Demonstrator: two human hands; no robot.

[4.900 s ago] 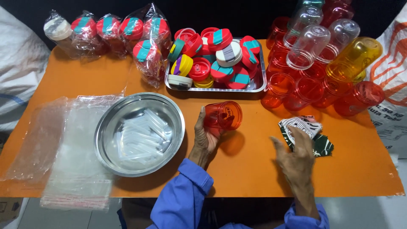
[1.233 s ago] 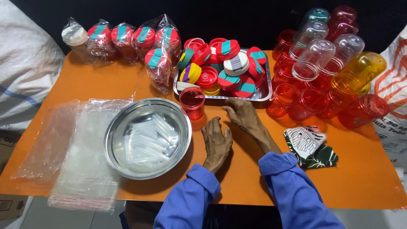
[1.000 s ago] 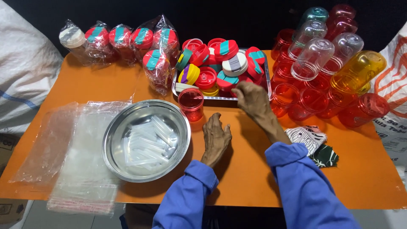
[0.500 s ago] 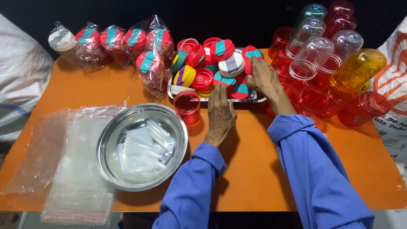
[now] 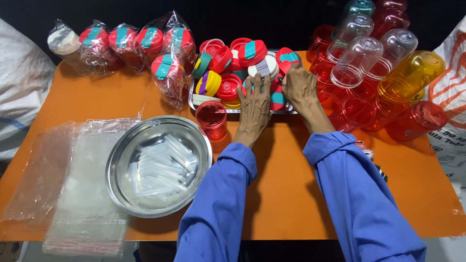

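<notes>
While both blue sleeves stretch across the orange table [image 5: 291, 194], the left hand [image 5: 254, 104] lies flat at the near edge of the metal tray [image 5: 194, 103], fingers spread over the heap of coloured lids [image 5: 233, 68] piled in it. The right hand [image 5: 300, 86], just beside it on the right, has its fingers curled together onto the lids, though I cannot tell if they pinch one. A red cup [image 5: 212, 120] stands upright just left of the left wrist. Nearer and to the left sits a steel bowl [image 5: 119, 165] holding clear straws [image 5: 158, 167], with clear plastic bags [image 5: 73, 194] at its left. Stacked red and clear cups [image 5: 359, 63] crowd the far right.
</notes>
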